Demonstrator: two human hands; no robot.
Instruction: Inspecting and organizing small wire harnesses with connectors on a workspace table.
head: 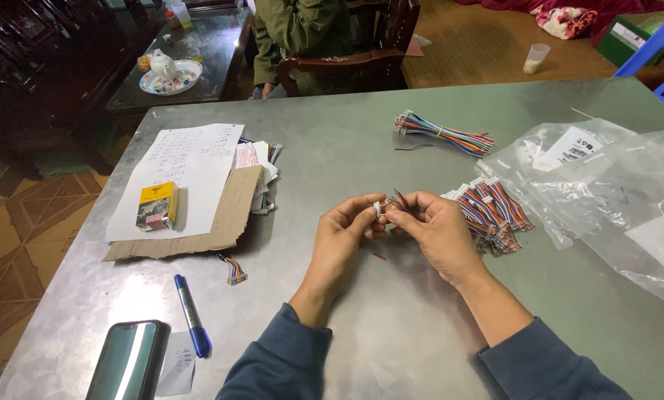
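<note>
Steel table [391,155] (papers [184,167], phone [128,361]), wooden chair [362,52], tiled floor [13,237]

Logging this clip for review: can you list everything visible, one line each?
small wire harness with white connector: one, multicoloured, between both hands
wire bundle: one, multicoloured, tied, far centre of table
wire pile: one heap, right of hands
clear plastic bags: several, right side
paper sheet: one, white, on cardboard
small box: one, yellow, on paper
marker: one, blue, near left
phone: one, dark, near-left corner
metal table: one, grey
seated person: one, green jacket, beyond table
left hand: pinching connector
right hand: holding wires
</note>
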